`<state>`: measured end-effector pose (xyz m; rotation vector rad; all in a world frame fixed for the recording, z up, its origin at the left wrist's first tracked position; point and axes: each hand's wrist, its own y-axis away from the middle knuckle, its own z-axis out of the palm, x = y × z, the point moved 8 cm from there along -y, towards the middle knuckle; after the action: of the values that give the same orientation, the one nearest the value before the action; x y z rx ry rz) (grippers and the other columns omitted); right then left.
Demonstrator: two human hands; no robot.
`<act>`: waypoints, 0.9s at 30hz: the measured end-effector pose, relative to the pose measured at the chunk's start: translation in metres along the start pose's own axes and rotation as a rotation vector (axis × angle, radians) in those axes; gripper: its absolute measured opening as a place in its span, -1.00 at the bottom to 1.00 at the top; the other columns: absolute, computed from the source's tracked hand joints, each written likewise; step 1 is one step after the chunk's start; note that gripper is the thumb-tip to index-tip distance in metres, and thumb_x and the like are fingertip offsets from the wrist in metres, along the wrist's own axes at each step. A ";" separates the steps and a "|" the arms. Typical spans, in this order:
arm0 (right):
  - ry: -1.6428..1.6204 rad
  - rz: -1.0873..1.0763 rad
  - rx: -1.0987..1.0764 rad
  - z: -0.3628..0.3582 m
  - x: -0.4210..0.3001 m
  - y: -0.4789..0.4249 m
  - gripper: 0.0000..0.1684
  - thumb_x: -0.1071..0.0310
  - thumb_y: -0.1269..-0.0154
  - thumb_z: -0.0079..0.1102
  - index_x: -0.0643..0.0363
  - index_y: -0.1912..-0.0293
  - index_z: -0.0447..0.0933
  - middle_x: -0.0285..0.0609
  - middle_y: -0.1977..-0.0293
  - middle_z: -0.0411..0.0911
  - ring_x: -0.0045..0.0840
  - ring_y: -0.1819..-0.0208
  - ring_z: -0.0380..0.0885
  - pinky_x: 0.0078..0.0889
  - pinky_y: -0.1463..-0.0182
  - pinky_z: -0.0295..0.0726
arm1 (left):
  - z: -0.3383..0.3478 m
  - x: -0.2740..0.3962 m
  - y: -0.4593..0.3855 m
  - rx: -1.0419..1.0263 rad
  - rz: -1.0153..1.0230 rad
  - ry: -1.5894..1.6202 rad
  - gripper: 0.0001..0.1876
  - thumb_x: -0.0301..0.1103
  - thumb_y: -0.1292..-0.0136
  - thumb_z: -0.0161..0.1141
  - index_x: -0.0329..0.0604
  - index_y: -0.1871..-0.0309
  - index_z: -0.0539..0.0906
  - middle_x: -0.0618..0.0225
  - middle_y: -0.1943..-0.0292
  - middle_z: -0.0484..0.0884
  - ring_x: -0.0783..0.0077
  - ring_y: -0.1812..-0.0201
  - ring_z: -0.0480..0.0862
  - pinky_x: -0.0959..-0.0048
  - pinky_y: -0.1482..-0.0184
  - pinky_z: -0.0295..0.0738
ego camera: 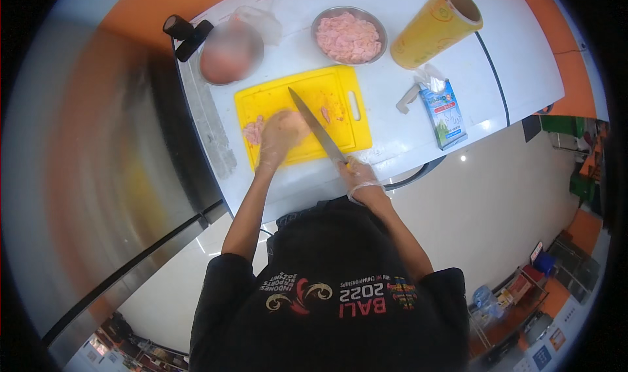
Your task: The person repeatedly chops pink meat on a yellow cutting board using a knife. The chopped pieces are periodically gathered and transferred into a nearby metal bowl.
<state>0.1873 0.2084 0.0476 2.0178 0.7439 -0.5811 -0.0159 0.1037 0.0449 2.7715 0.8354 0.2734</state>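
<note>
In a clear plastic glove, my right hand (359, 175) grips the handle of a long kitchen knife (316, 125), whose blade slants up and left over a yellow cutting board (304, 85). My left hand (278, 139), also gloved and slightly blurred, rests on a pale pink piece of raw meat (296, 123) left of the blade. Small cut meat pieces (253, 131) lie at the board's left side, and a scrap (325, 114) lies right of the knife. Beyond the board stands a metal bowl (314, 43) filled with cut raw meat (348, 37).
A bowl of reddish meat (228, 58), partly blurred, stands at the back left beside a plastic bag (262, 24) and black objects (194, 39). To the right are a yellow film roll (431, 29) and a glove box (445, 117). The table's front edge (407, 166) runs near my body.
</note>
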 end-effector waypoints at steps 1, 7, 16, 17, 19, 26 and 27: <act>0.062 0.018 -0.002 0.007 0.001 -0.004 -0.39 -0.05 -0.51 -0.04 0.40 -0.06 0.52 0.37 0.19 0.61 0.16 0.07 0.59 -0.03 -0.01 0.53 | 0.019 -0.006 0.001 0.070 0.001 0.010 -0.22 -0.04 -0.05 0.49 -0.06 -0.34 0.47 0.34 -0.27 0.56 0.34 -0.37 0.43 0.14 -0.56 -0.14; 0.165 -0.045 0.034 -0.022 -0.003 -0.006 -0.44 0.00 -0.50 -0.02 0.37 -0.06 0.53 0.36 0.17 0.61 0.16 0.08 0.60 0.00 0.00 0.54 | 0.062 -0.058 0.001 0.104 -0.305 0.469 -0.20 0.06 0.01 0.52 -0.09 -0.28 0.50 0.29 -0.19 0.60 0.34 -0.30 0.49 0.15 -0.45 0.15; 0.118 -0.026 -0.024 -0.025 -0.027 -0.005 -0.46 0.01 -0.50 0.01 0.40 0.04 0.54 0.38 0.22 0.61 0.18 0.10 0.60 0.02 0.03 0.55 | -0.058 -0.011 0.012 0.165 -0.119 0.239 -0.40 -0.14 0.06 0.51 -0.13 -0.09 0.61 0.12 -0.09 0.64 0.13 -0.16 0.59 0.19 -0.13 0.44; 0.167 -0.030 -0.024 -0.022 -0.027 -0.008 -0.47 0.02 -0.50 0.01 0.40 0.05 0.54 0.38 0.23 0.60 0.19 0.10 0.60 0.03 0.03 0.55 | -0.041 -0.019 0.015 0.261 -0.104 0.271 -0.45 -0.17 0.02 0.48 -0.13 -0.07 0.62 0.13 -0.08 0.65 0.13 -0.16 0.59 0.19 -0.13 0.44; 0.173 0.004 0.015 -0.027 -0.025 -0.013 -0.47 0.01 -0.50 0.01 0.38 0.03 0.55 0.39 0.22 0.60 0.18 0.09 0.60 0.04 0.01 0.55 | -0.036 -0.024 0.012 0.158 -0.214 0.355 -0.53 -0.23 -0.08 0.39 -0.13 -0.09 0.63 0.14 -0.10 0.63 0.13 -0.21 0.54 0.16 -0.17 0.40; 0.123 0.084 0.113 -0.011 -0.011 -0.022 -0.47 0.01 -0.50 -0.01 0.36 0.01 0.56 0.40 0.15 0.59 0.20 0.02 0.57 0.06 -0.04 0.53 | -0.017 -0.008 0.020 0.564 -0.186 0.414 -0.56 -0.32 -0.32 0.14 -0.23 -0.25 0.54 0.06 -0.27 0.52 -0.02 -0.30 0.45 -0.06 -0.44 0.08; 0.143 0.091 0.089 -0.005 -0.013 -0.021 -0.47 0.01 -0.50 -0.01 0.36 -0.01 0.55 0.40 0.14 0.59 0.20 0.02 0.57 0.05 -0.05 0.53 | -0.027 -0.003 0.025 0.755 -0.115 0.392 -0.57 -0.32 -0.32 0.15 -0.25 -0.24 0.53 0.06 -0.27 0.52 -0.04 -0.29 0.46 -0.06 -0.42 0.10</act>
<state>0.1644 0.2182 0.0468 2.1809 0.7166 -0.4275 -0.0121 0.0858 0.0772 3.3883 1.4366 0.5991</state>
